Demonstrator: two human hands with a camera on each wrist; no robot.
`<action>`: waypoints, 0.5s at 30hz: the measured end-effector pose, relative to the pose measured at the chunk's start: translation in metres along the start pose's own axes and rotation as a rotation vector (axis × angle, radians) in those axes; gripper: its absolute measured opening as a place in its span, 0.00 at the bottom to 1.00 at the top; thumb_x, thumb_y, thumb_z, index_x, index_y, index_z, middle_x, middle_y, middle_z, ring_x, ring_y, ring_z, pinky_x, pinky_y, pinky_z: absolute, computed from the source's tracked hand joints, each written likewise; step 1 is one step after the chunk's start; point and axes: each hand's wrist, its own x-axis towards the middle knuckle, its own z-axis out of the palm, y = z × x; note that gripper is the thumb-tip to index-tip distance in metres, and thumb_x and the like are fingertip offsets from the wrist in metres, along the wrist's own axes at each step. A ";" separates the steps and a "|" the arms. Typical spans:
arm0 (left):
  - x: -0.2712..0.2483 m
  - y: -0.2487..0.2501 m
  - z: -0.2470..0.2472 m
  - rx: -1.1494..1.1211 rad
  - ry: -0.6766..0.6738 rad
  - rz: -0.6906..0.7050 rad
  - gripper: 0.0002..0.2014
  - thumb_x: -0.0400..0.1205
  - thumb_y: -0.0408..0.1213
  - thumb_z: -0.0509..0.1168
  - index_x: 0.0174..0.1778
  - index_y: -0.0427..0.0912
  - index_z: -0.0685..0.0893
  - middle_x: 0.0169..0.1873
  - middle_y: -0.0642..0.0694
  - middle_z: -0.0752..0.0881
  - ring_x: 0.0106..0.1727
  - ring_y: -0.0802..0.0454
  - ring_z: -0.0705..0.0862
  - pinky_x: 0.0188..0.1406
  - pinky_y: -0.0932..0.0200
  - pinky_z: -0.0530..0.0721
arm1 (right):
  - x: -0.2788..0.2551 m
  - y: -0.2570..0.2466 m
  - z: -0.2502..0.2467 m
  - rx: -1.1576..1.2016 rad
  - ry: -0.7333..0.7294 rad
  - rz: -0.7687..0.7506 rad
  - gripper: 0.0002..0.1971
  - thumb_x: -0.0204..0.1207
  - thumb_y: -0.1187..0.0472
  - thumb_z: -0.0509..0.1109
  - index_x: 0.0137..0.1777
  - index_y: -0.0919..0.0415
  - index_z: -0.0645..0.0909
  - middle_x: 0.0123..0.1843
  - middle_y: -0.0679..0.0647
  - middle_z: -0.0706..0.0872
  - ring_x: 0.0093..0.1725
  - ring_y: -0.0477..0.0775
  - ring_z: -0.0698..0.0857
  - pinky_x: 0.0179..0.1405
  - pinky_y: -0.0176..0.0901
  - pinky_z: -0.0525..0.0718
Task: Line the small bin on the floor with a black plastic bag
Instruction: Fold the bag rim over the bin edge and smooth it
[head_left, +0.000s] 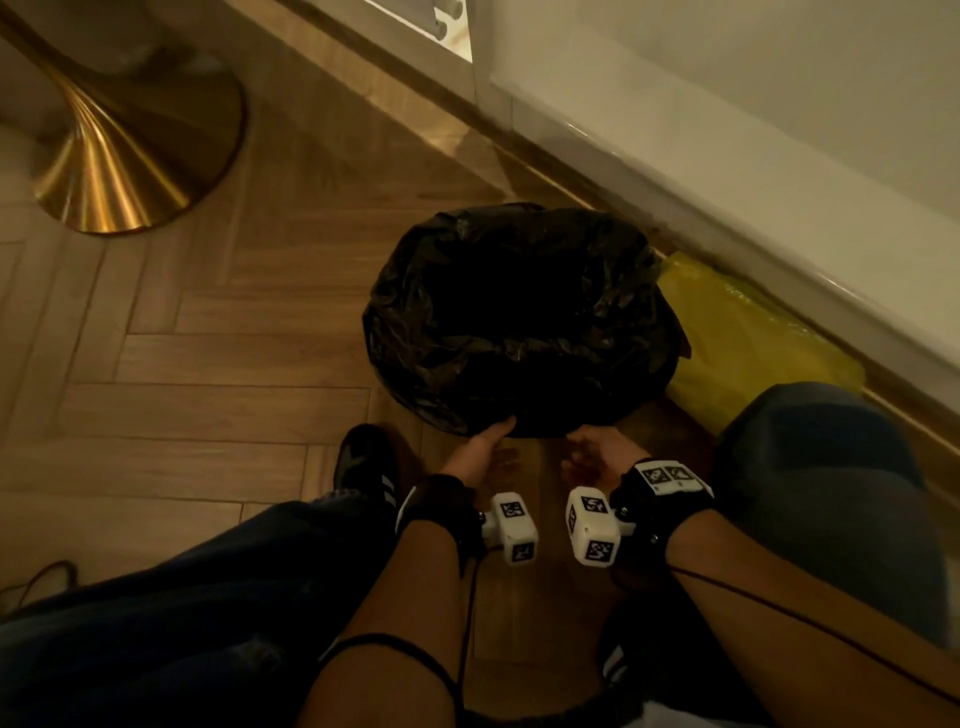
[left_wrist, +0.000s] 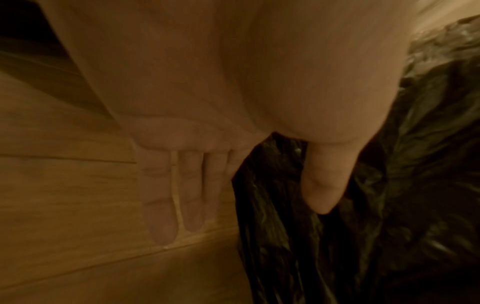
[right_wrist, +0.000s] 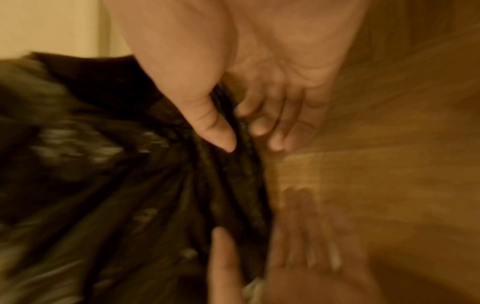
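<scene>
A crumpled black plastic bag (head_left: 519, 312) is draped over the small bin on the wooden floor, hiding the bin itself. Both hands are at the bag's near edge. My left hand (head_left: 485, 441) has straight fingers (left_wrist: 168, 205) pointing down on the floor side and its thumb (left_wrist: 322, 185) lying on the bag (left_wrist: 402, 185). My right hand (head_left: 584, 441) pinches a fold of the bag (right_wrist: 103, 185) between thumb (right_wrist: 215, 127) and curled fingers (right_wrist: 259, 129). The right wrist view is blurred and shows the left hand's thumb (right_wrist: 221, 257) low down.
A gold pedestal base (head_left: 130, 156) stands at the far left. A yellow plastic bag (head_left: 753, 338) lies between the bin and the white skirting (head_left: 727, 208) on the right. My black shoe (head_left: 363, 462) and right knee (head_left: 821, 467) flank the hands.
</scene>
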 end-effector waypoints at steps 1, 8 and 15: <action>0.002 0.000 0.001 -0.011 0.004 -0.012 0.31 0.81 0.50 0.72 0.79 0.44 0.74 0.66 0.39 0.85 0.62 0.40 0.86 0.53 0.48 0.88 | 0.002 0.000 0.000 -0.049 0.007 -0.003 0.05 0.75 0.61 0.71 0.49 0.58 0.80 0.41 0.57 0.81 0.37 0.57 0.82 0.28 0.46 0.85; 0.014 -0.007 -0.001 -0.092 0.048 -0.039 0.28 0.82 0.43 0.71 0.78 0.41 0.75 0.67 0.35 0.84 0.59 0.39 0.85 0.48 0.48 0.87 | 0.006 -0.016 0.004 0.013 -0.095 -0.099 0.09 0.78 0.60 0.71 0.53 0.65 0.83 0.31 0.59 0.91 0.28 0.58 0.89 0.20 0.39 0.84; 0.016 -0.017 0.004 -0.221 0.029 0.014 0.24 0.84 0.43 0.68 0.76 0.42 0.75 0.68 0.37 0.82 0.66 0.37 0.83 0.54 0.48 0.87 | 0.016 -0.012 0.006 0.115 -0.066 -0.078 0.22 0.72 0.63 0.76 0.66 0.60 0.77 0.60 0.60 0.85 0.59 0.61 0.84 0.43 0.50 0.89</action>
